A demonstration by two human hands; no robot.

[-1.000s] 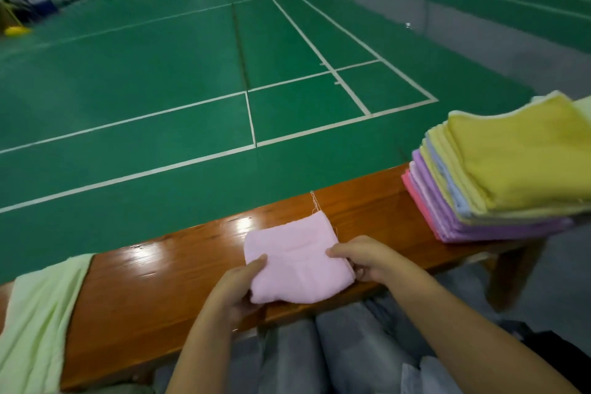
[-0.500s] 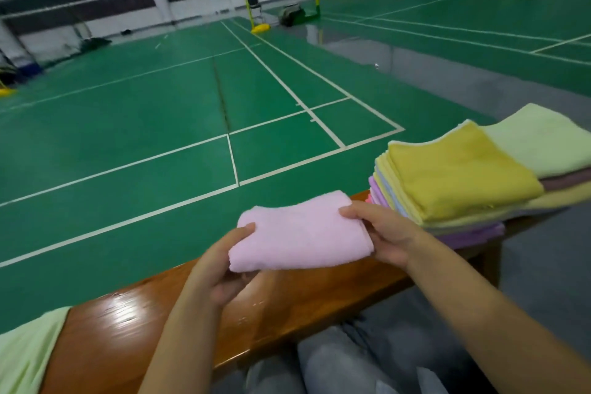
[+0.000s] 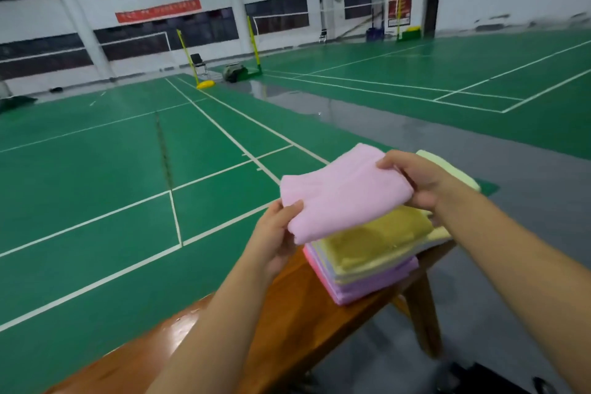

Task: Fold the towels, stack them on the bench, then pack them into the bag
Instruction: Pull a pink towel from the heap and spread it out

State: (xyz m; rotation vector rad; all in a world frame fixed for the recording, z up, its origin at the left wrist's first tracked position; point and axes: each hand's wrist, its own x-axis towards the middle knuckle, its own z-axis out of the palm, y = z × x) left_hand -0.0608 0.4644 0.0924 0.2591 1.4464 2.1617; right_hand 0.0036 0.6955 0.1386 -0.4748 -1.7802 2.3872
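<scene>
1. Pink towel (image 3: 345,193), folded, held between both hands just over the towel stack (image 3: 367,261).
2. Left hand (image 3: 277,233) fingers clamped on its near-left corner; right hand (image 3: 415,179) fingers clamped on its far-right edge.
3. Stack below the fingers: yellow on top, purple and pink under, on wooden counter (image 3: 287,323).
4. Pale green towel (image 3: 454,171) behind right hand.

Pink towel (image 3: 343,195): was held by both hands, left hand (image 3: 276,233), right hand (image 3: 415,179).
Position: above the stack (image 3: 367,262) on the bench (image 3: 287,329).
</scene>
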